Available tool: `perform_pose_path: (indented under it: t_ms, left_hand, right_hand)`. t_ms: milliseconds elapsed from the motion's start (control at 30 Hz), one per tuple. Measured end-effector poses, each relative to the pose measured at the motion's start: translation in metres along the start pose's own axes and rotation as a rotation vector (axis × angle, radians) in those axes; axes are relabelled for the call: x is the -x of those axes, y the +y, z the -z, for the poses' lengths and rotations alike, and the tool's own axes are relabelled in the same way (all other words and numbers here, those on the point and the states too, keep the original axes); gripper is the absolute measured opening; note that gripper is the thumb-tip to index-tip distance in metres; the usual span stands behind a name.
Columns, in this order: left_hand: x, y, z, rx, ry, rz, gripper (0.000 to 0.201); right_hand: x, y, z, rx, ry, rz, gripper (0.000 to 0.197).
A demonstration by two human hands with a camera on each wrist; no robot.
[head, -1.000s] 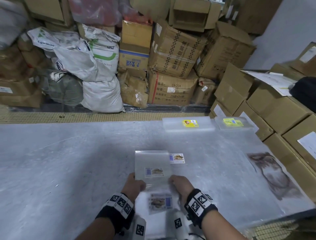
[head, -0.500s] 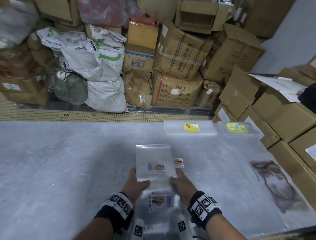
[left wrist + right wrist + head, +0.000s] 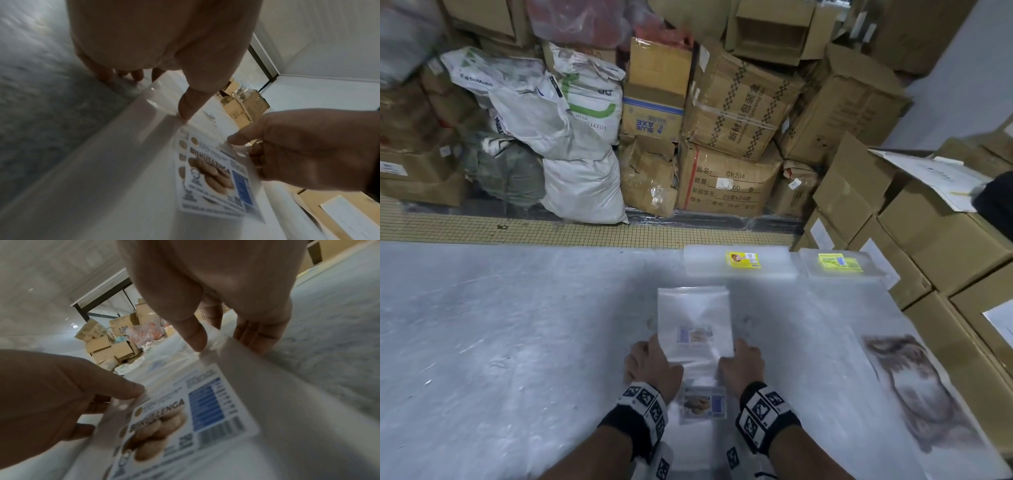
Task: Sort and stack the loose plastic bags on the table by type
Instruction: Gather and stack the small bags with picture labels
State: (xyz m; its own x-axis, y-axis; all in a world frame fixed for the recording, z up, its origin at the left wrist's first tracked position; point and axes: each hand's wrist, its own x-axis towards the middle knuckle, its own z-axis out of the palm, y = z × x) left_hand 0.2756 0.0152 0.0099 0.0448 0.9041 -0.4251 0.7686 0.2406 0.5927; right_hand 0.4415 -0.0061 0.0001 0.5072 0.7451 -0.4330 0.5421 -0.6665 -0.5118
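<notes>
Grey table (image 3: 500, 342), cardboard boxes (image 3: 732, 102) behind

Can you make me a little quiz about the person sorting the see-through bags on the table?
1. True or false: the left hand and the right hand both hold the clear bag by its sides.
2. What colour are the labels on the two bag stacks at the far edge of the table: the left stack and the right stack? A) red B) yellow C) black
3. Fill in: the label on the bag nearest the person shows a picture of ____.

Key:
1. True
2. B
3. biscuits
</notes>
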Motion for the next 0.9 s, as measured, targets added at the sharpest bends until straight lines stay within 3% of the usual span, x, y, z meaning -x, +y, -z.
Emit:
perform_pose_path:
  t_ms: [100, 300, 500, 667, 767, 900]
  left_hand:
    - [0.002, 0.006, -0.008, -0.028, 0.019, -0.006, 0.061]
    - [0.002, 0.013, -0.011, 0.068, 0.004, -0.001, 0.069]
    - [-0.001, 0.016, -0.003, 0.164, -0.02, 0.05, 0.067]
    - [-0.005, 0.014, 0.008, 0.41, -0.052, 0.011, 0.059]
    - [-0.007, 0.013, 0.017, 0.5, -0.147, -0.023, 0.054]
    - [-0.007, 0.01, 0.028, 0.616, -0.17, -0.055, 0.048]
  right_hand:
    - [-0.016, 0.01, -0.011, -0.104, -0.01, -0.001, 0.051]
    - [-0.004, 0.0, 0.008, -0.324, -0.062, -0.039, 0.03]
    - [-0.002, -0.001, 0.016, -0.39, -0.135, 0.016, 0.025]
    - [-0.001, 0.003, 0.014, -0.475, -0.18, -0.012, 0.034]
    - [0.002, 0.001, 0.014, -0.525, -0.184, -0.024, 0.03]
    - [0.003, -0.002, 0.013, -0.6, -0.21, -0.041, 0.029]
